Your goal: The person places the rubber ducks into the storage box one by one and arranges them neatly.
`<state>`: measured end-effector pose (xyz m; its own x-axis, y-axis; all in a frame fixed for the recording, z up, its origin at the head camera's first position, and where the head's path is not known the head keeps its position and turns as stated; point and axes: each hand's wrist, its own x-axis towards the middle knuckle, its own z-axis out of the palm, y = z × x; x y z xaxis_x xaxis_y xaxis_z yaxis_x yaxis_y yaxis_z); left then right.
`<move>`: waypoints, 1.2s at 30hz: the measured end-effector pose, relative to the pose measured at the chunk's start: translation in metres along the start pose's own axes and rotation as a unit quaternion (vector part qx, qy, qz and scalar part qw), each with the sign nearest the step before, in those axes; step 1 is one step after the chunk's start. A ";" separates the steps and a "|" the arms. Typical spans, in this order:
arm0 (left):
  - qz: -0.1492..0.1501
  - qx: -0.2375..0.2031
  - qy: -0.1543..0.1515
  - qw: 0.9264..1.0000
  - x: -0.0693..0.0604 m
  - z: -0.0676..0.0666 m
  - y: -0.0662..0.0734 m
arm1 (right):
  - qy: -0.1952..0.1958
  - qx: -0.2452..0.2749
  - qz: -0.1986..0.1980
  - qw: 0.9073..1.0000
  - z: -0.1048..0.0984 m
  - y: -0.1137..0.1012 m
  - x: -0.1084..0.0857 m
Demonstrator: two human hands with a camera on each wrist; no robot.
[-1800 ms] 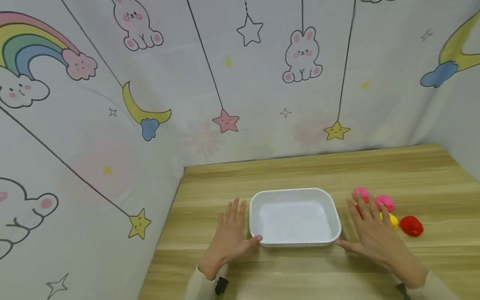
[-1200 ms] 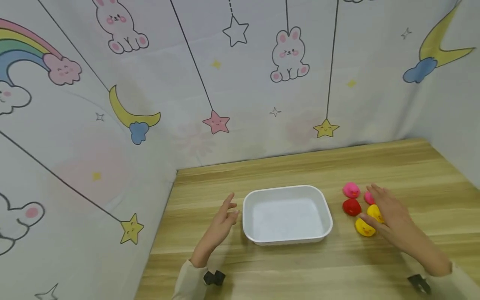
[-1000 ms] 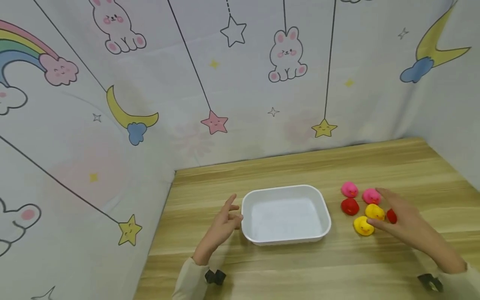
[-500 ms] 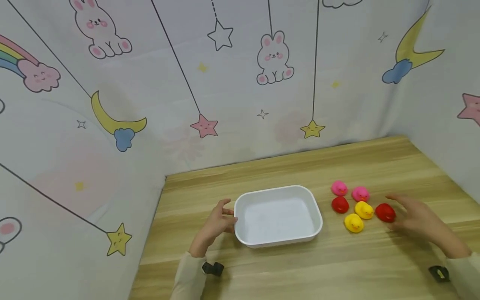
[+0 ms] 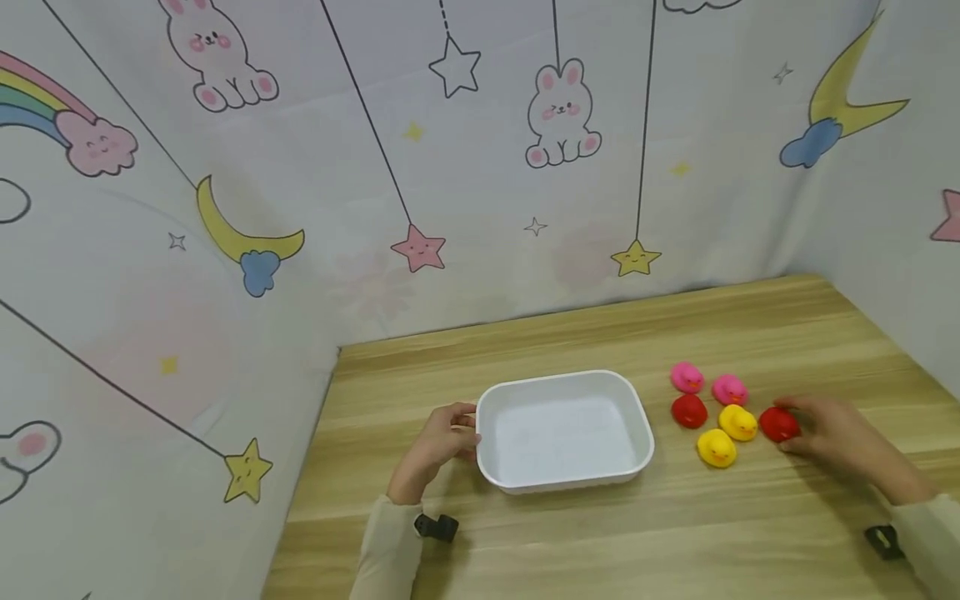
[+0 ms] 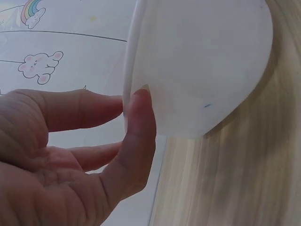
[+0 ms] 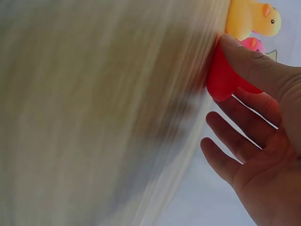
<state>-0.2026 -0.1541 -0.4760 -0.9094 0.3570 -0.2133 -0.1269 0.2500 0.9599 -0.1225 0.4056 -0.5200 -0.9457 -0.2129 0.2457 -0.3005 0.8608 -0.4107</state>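
In the head view, a white rectangular tray stands on the wooden table. My left hand pinches its left rim; the left wrist view shows thumb and fingers on either side of the tray wall. Farther right, my right hand holds a red rubber duck between thumb and fingers. In the right wrist view the thumb lies on the red duck, while the other fingers are spread beside and below it. The duck sits at the tabletop, partly covered by the hand.
Left of the held duck lie a second red duck, a front yellow duck, another yellow duck, a left pink duck and a right pink duck. A printed cloth hangs behind and beside the wooden table.
From spread over the table, my right hand has moved right and closed its fingers on the outermost red duck. My left hand has turned and taken hold of the tray's left rim.
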 end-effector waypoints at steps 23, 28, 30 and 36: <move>-0.034 -0.013 -0.017 0.999 -0.006 0.002 0.004 | -0.012 0.122 0.100 0.987 -0.017 -0.035 0.015; -0.034 -0.021 -0.012 0.999 -0.006 0.003 0.003 | -0.018 0.119 0.104 0.987 -0.024 -0.049 0.023; -0.035 -0.021 -0.009 0.999 -0.006 0.003 0.004 | -0.017 0.123 0.095 0.988 -0.026 -0.056 0.026; -0.035 -0.012 -0.018 0.999 -0.004 0.004 0.004 | -0.016 0.136 0.057 0.989 -0.027 -0.075 0.035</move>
<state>-0.1976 -0.1511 -0.4716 -0.8835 0.3711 -0.2859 -0.1993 0.2545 0.9463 -0.1299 0.3459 -0.4564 -0.9776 -0.1395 0.1575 -0.2092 0.7252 -0.6560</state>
